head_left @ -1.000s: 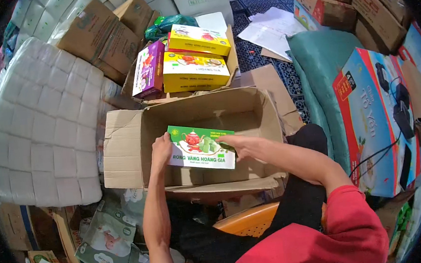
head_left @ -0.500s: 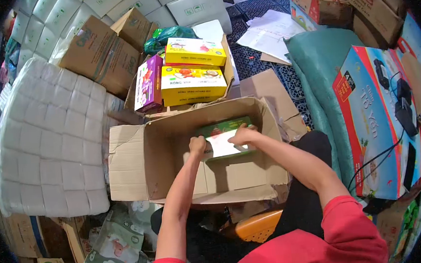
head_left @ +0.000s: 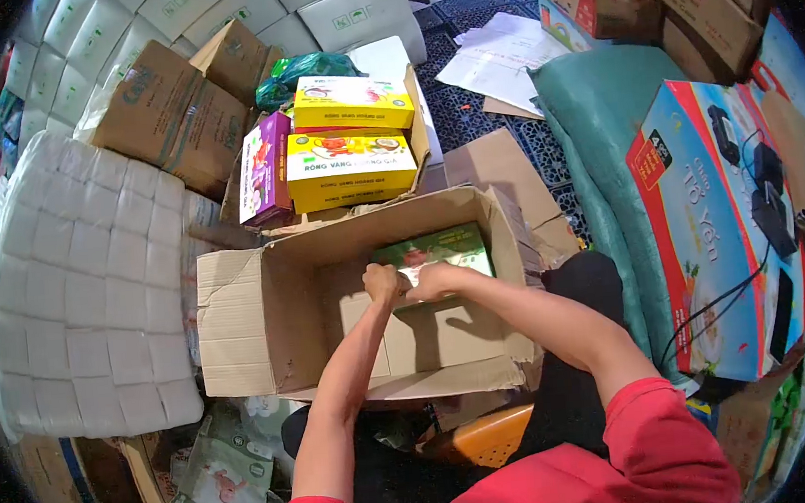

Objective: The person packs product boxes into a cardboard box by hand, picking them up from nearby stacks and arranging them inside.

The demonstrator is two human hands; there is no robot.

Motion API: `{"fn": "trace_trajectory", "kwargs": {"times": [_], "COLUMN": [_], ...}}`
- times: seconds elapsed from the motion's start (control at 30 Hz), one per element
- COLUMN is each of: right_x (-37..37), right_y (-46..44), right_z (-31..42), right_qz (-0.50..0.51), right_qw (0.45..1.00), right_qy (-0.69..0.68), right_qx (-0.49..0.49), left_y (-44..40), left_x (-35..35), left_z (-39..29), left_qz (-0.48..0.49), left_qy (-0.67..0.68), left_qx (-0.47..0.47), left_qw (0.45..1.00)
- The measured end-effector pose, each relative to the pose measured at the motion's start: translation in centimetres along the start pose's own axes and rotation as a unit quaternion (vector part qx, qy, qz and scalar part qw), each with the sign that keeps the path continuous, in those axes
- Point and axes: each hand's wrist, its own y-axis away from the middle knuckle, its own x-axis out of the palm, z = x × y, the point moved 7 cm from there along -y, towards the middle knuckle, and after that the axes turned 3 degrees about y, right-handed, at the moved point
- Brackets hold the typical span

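Observation:
A green and white packet box (head_left: 464,249) lies inside the open cardboard carton (head_left: 233,322), against its far right corner. My left hand (head_left: 383,282) is at the packet box's left end, its fingers bent and pressed against that end. Close beside it, my right hand (head_left: 435,282) rests on the near left part of the box, fingers curled together. Both hands touch the box; their fingertips are partly hidden, and whether either one grips it cannot be made out.
Behind the carton, another carton holds yellow boxes (head_left: 350,166) and a purple box (head_left: 265,170). A wrapped white stack (head_left: 94,295) stands left. Right are a green sack (head_left: 602,141) and a blue carton (head_left: 702,218) with cables on it.
The green box has gone from above the carton down into its far right part. Since half a second ago, my right hand has slid left along it, nearer my left hand.

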Motion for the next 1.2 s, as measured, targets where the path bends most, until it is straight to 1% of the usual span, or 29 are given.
{"fn": "trace_trajectory", "kwargs": {"times": [0.03, 0.13, 0.17, 0.23, 0.27, 0.3, 0.33, 0.4, 0.43, 0.5, 0.53, 0.57, 0.6, 0.67, 0.7, 0.73, 0.77, 0.8, 0.83, 0.87, 0.9, 0.93, 0.97, 1.0, 1.07, 1.1, 1.17, 1.2], "right_x": [0.1, -0.1, 0.0, -0.2, -0.3, -1.0, 1.4, 1.9, 1.2, -1.7, -2.7, -3.4, -4.6, -6.6, -7.2, -7.8, -8.2, -8.9, -9.5, -10.1, -11.4, -12.7, -13.5, -14.3, -15.6, -16.3, -16.5, -16.5], "right_y": [-0.1, 0.5, 0.5, 1.1, 1.4, 1.9, -1.4, -2.4, -1.9, 1.7, 2.8, 3.9, 5.1, 7.6, 8.3, 7.7, 6.6, 5.5, 4.3, 3.0, 3.3, 3.8, 3.6, 3.7, 3.7, 3.4, 2.6, 2.6], "right_z": [0.3, 0.6, 0.6, 1.2, 1.9, 2.9, 2.2, 2.6, 3.8, 6.8, 8.0, 8.8, 9.3, 9.9, 10.0, 9.6, 8.8, 8.1, 7.0, 6.0, 5.6, 5.1, 4.7, 4.2, 3.8, 3.2, 1.3, 0.5], "right_qz": [0.000, 0.010, 0.029, 0.015, 0.008, -0.040, -0.045, -0.018, 0.014, 0.082, 0.026, -0.032, -0.089, -0.047, -0.026, -0.063, -0.102, -0.142, -0.154, -0.163, -0.146, -0.131, -0.119, -0.127, -0.134, -0.198, -0.280, -0.319], "right_qw": [1.000, 1.000, 0.999, 0.999, 0.998, 0.994, 0.991, 0.988, 0.990, 0.990, 0.987, 0.975, 0.955, 0.940, 0.930, 0.921, 0.910, 0.897, 0.886, 0.860, 0.844, 0.822, 0.793, 0.768, 0.713, 0.703, 0.656, 0.632], "right_qy": [0.000, -0.016, -0.019, -0.001, 0.011, -0.025, -0.009, -0.003, 0.010, 0.037, -0.025, -0.084, -0.141, -0.203, -0.237, -0.251, -0.264, -0.276, -0.323, -0.394, -0.451, -0.509, -0.555, -0.591, -0.661, -0.653, -0.684, -0.696], "right_qx": [-0.014, -0.024, 0.000, -0.032, -0.053, -0.101, -0.128, -0.155, -0.143, -0.109, -0.157, -0.202, -0.246, -0.270, -0.281, -0.292, -0.304, -0.314, -0.296, -0.281, -0.251, -0.219, -0.223, -0.210, -0.191, -0.202, -0.151, -0.123], "left_y": [-0.2, 0.5, -0.2, -0.6, -1.0, -1.6, -0.7, 4.3, 4.4, 3.8, 5.0, 3.5, 3.7, 1.1, -1.4, -3.7, -4.7, -8.5, -11.6, -14.7, -20.2, -21.0, -21.7, -24.0, -20.9, -22.0, -24.5, -23.9], "left_x": [-0.3, -1.2, 0.0, 0.4, 0.3, 0.8, -0.7, -8.5, -10.6, -14.4, -18.5, -20.3, -23.8, -28.5, -29.9, -30.7, -31.8, -31.6, -30.9, -29.9, -28.4, -28.1, -27.9, -27.0, -27.2, -27.1, -26.5, -26.8], "left_z": [0.5, 1.1, 2.0, 0.3, 0.1, 0.5, -1.1, -7.0, -8.3, -10.9, -13.6, -13.4, -15.2, -16.8, -16.8, -17.5, -19.0, -18.5, -17.9, -17.2, -15.1, -15.4, -15.8, -14.9, -17.8, -17.8, -16.2, -16.3], "left_qz": [0.002, -0.056, -0.017, 0.055, 0.043, 0.029, 0.029, -0.018, -0.027, -0.038, -0.081, -0.080, -0.115, -0.200, -0.274, -0.256, -0.274, -0.309, -0.312, -0.314, -0.288, -0.256, -0.218, -0.234, -0.212, -0.224, -0.252, -0.257], "left_qy": [-0.003, 0.112, 0.098, -0.057, -0.108, -0.160, -0.190, -0.143, -0.103, -0.016, 0.064, 0.129, 0.184, 0.197, 0.192, 0.239, 0.242, 0.233, 0.238, 0.244, 0.217, 0.193, 0.166, 0.163, 0.198, 0.188, 0.172, 0.132], "left_qx": [-0.012, -0.086, -0.102, -0.006, 0.021, 0.047, 0.134, 0.150, 0.169, 0.210, 0.267, 0.225, 0.224, 0.219, 0.235, 0.189, 0.195, 0.165, 0.126, 0.089, 0.063, 0.006, -0.048, -0.065, -0.026, -0.029, -0.041, -0.057], "left_qw": [1.000, 0.988, 0.990, 0.997, 0.993, 0.986, 0.972, 0.978, 0.980, 0.977, 0.958, 0.962, 0.950, 0.934, 0.913, 0.917, 0.910, 0.907, 0.911, 0.913, 0.931, 0.947, 0.961, 0.956, 0.957, 0.956, 0.952, 0.956]}}
